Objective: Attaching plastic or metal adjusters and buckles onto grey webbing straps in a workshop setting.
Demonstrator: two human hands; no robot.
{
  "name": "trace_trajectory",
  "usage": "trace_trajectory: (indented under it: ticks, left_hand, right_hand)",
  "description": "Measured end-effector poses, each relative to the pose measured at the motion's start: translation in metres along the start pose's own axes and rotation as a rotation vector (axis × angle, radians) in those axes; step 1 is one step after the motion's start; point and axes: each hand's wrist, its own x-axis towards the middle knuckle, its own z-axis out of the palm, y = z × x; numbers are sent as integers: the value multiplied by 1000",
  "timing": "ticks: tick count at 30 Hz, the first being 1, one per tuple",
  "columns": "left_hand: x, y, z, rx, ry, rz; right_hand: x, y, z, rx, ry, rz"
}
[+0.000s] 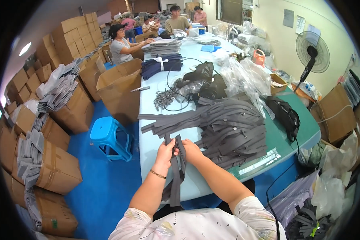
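In front of me, at the table's near edge, both hands are close together on a dark grey fabric strap (174, 188). Its ends stick up above my fingers and the rest hangs down between my forearms. My left hand (165, 154) pinches one side of it, with a bracelet on that wrist. My right hand (191, 151) is closed on the other side, its fingertips partly hidden. Just beyond lies a big heap of similar grey straps (236, 130), some with small shiny round pieces on them. Several loose straps (168, 124) stretch out to the left.
Small metal parts (166, 99), cables and clear plastic bags (244, 78) lie farther along the table (150, 160). A black bag (283, 116) sits at right. A blue stool (112, 138) and cardboard boxes (118, 94) stand left. A fan (312, 52) is at right; other people work farther back.
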Motion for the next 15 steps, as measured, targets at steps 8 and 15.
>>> trace_trajectory:
  ticks: [8, 15]
  left_hand:
    - [15, -8, -22, 100, 194, 155]
    - [13, -6, -21, 969, 389, 993]
  right_hand:
    - [3, 2, 1, -304, 111, -6]
    - [0, 1, -2, -348, 100, 48]
